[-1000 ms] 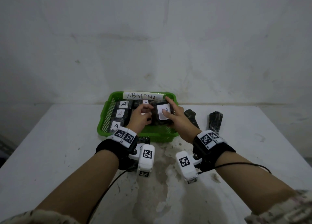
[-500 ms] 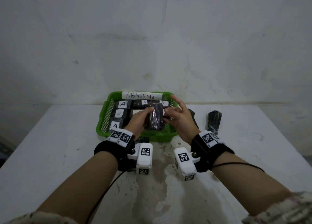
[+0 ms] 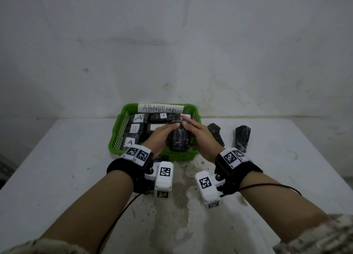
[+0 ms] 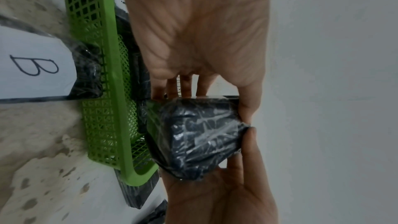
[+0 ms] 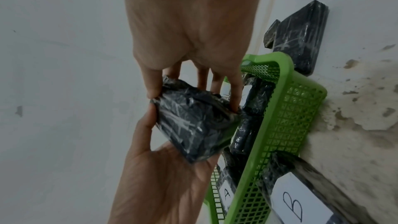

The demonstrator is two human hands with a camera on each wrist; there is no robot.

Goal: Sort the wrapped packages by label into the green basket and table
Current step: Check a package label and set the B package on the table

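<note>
Head view: a dark package (image 3: 179,140) wrapped in crinkled clear film, its label side out of sight, is held above the near right corner of the green basket (image 3: 118,137). The left hand (image 3: 159,137) cups it with fingers curled over the far end; the right hand (image 3: 200,133) pinches its other side with thumb and fingers. A-labelled packages (image 3: 138,118) fill the basket.

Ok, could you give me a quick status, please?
Left hand and right hand grip one wrapped package over green basket. Label hidden. Nothing in the way.
</note>
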